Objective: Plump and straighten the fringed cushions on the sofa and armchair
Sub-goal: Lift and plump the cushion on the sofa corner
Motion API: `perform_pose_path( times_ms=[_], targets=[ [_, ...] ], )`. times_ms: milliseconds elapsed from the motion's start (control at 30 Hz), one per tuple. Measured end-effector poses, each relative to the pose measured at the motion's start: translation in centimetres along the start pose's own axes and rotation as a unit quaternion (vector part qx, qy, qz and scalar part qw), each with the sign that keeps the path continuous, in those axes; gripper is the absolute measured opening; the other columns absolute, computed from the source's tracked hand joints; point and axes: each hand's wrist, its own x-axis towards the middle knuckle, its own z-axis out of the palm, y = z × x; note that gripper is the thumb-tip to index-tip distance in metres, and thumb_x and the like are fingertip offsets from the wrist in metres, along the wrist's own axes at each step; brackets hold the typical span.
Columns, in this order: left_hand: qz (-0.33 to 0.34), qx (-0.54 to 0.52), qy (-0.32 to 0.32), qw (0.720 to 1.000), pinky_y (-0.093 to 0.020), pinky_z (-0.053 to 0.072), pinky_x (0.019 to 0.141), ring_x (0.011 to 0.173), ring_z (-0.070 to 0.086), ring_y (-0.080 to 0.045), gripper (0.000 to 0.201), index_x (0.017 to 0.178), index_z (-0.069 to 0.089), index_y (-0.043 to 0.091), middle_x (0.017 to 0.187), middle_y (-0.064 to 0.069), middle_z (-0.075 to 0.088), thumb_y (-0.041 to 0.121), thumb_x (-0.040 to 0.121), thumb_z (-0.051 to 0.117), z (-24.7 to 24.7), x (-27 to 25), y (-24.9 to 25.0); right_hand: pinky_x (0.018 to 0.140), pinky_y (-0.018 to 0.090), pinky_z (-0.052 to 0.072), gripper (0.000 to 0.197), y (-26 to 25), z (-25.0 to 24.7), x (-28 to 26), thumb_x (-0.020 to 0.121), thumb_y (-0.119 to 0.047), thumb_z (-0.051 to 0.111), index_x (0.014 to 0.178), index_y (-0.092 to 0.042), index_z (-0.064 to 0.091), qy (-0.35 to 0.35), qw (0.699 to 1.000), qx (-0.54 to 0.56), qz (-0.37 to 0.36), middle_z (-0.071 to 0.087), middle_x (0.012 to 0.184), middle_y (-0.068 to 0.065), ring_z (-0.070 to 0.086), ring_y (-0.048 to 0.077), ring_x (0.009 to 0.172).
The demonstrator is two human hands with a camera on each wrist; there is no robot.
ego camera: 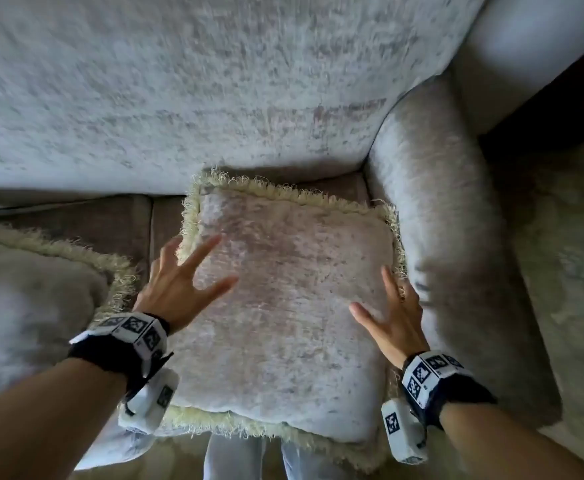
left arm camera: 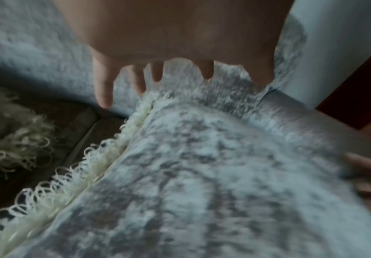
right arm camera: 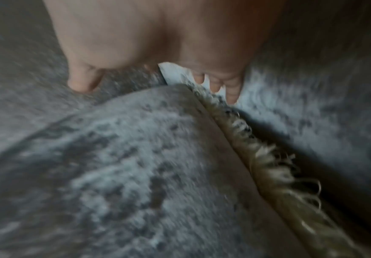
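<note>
A square grey velvet cushion (ego camera: pixel 283 306) with a cream fringe lies flat on the sofa seat, tucked against the right armrest. My left hand (ego camera: pixel 183 278) hovers over its left edge with fingers spread and straight. My right hand (ego camera: pixel 392 313) is at the cushion's right edge beside the armrest, fingers straight, thumb out over the fabric. In the left wrist view the cushion (left arm camera: pixel 202 174) fills the frame under my open left hand (left arm camera: pixel 157 78). The right wrist view shows the cushion (right arm camera: pixel 124 165), its fringe (right arm camera: pixel 279 174) and my right hand (right arm camera: pixel 157 75) above it. Neither hand grips anything.
A second fringed cushion (ego camera: pixel 34 289) lies on the seat at the left. The sofa back (ego camera: pixel 179 98) rises behind, the padded armrest (ego camera: pixel 450 237) closes the right side, and a pale patterned rug (ego camera: pixel 567 271) covers the floor beyond it.
</note>
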Motion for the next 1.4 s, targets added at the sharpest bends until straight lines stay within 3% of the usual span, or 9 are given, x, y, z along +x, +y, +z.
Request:
perform_pose_path(
  times_ms=[133, 333, 467, 800, 900, 1000, 1100, 1200, 1400],
  targets=[
    [-0.051, -0.013, -0.010, 0.999, -0.065, 0.036, 0.113, 0.153, 0.018, -0.044, 0.095, 0.140, 0.007, 0.079, 0.168, -0.003, -0.002, 0.095, 0.056, 0.049, 3.0, 3.6, -3.4, 0.120, 0.059, 0.016, 0.105, 1.9, 3.8, 2.9, 0.062, -0.097, 0.040, 0.147, -0.063, -0.011, 0.038, 0.998, -0.017, 0.053, -0.008, 0.168, 0.004, 0.000, 0.029, 0.154],
    [-0.041, -0.127, -0.024, 0.991, -0.048, 0.036, 0.117, 0.144, 0.041, -0.032, 0.107, 0.142, 0.004, 0.076, 0.157, -0.010, 0.040, 0.082, 0.060, 0.071, 6.4, 6.1, -6.3, 0.119, 0.048, 0.027, 0.105, 2.5, 6.2, 4.8, 0.061, -0.083, 0.049, 0.152, -0.059, 0.002, 0.087, 0.992, 0.079, 0.044, 0.014, 0.164, 0.012, 0.025, 0.033, 0.148],
    [0.002, -0.172, 0.017, 0.985, -0.040, 0.038, 0.115, 0.143, 0.043, -0.019, 0.107, 0.142, 0.008, 0.076, 0.160, 0.005, 0.040, 0.046, 0.074, 0.085, 6.7, 6.2, -6.2, 0.113, 0.031, 0.025, 0.098, 2.0, 5.7, 4.8, 0.062, -0.080, 0.051, 0.148, -0.061, 0.010, 0.112, 0.990, 0.088, 0.021, 0.030, 0.156, 0.013, 0.034, 0.029, 0.143],
    [0.037, -0.232, 0.133, 0.963, -0.016, 0.024, 0.115, 0.138, 0.029, 0.010, 0.101, 0.139, 0.014, 0.076, 0.140, 0.058, 0.019, 0.063, 0.059, 0.074, 1.6, 3.6, -6.1, 0.097, 0.008, 0.027, 0.092, -6.0, 1.2, 3.7, 0.068, -0.072, 0.061, 0.151, -0.055, 0.024, 0.179, 0.969, 0.115, -0.126, 0.032, 0.150, 0.002, 0.031, -0.002, 0.125],
    [0.032, -0.248, 0.187, 0.950, -0.029, 0.033, 0.118, 0.139, 0.041, -0.005, 0.106, 0.137, 0.015, 0.077, 0.153, 0.034, 0.033, 0.031, 0.074, 0.087, -0.7, 3.7, -5.6, 0.105, 0.012, 0.026, 0.094, -8.7, -0.4, 5.0, 0.067, -0.083, 0.060, 0.150, -0.056, 0.025, 0.194, 0.955, 0.140, -0.177, 0.030, 0.152, -0.004, 0.030, 0.000, 0.135],
    [0.052, -0.278, 0.225, 0.933, -0.029, 0.034, 0.119, 0.141, 0.044, -0.003, 0.103, 0.137, 0.017, 0.079, 0.154, 0.034, 0.034, 0.038, 0.072, 0.086, -2.9, 4.2, -5.2, 0.103, -0.001, 0.021, 0.092, -11.9, -2.0, 5.8, 0.071, -0.078, 0.063, 0.152, -0.050, 0.028, 0.209, 0.937, 0.156, -0.234, 0.028, 0.148, -0.010, 0.020, -0.025, 0.131],
    [0.080, -0.305, 0.256, 0.914, -0.004, 0.028, 0.112, 0.132, 0.033, 0.027, 0.094, 0.144, 0.019, 0.070, 0.136, 0.060, 0.027, 0.059, 0.066, 0.071, -5.0, 4.7, -4.8, 0.113, 0.011, 0.028, 0.092, -14.5, -3.3, 6.4, 0.076, -0.070, 0.065, 0.155, -0.037, 0.032, 0.238, 0.920, 0.150, -0.274, 0.032, 0.147, 0.002, 0.028, -0.009, 0.139],
    [0.101, -0.323, 0.283, 0.897, -0.019, 0.036, 0.117, 0.138, 0.044, 0.009, 0.094, 0.154, 0.022, 0.054, 0.134, 0.063, 0.027, 0.058, 0.071, 0.066, -6.9, 5.2, -4.0, 0.116, 0.044, 0.037, 0.091, -16.8, -4.6, 6.7, 0.077, -0.073, 0.064, 0.155, -0.038, 0.031, 0.248, 0.907, 0.161, -0.300, 0.033, 0.148, 0.007, 0.035, 0.014, 0.144],
    [0.203, -0.370, 0.375, 0.825, -0.018, 0.020, 0.123, 0.151, 0.021, 0.006, 0.093, 0.160, 0.020, 0.007, 0.160, 0.026, 0.024, 0.048, 0.090, 0.065, -8.4, 7.3, -3.6, 0.104, 0.011, 0.039, 0.088, -20.2, -6.2, 7.9, 0.081, -0.061, 0.066, 0.154, -0.029, 0.029, 0.311, 0.860, 0.155, -0.374, 0.035, 0.140, 0.013, 0.040, -0.009, 0.130]
  ],
)
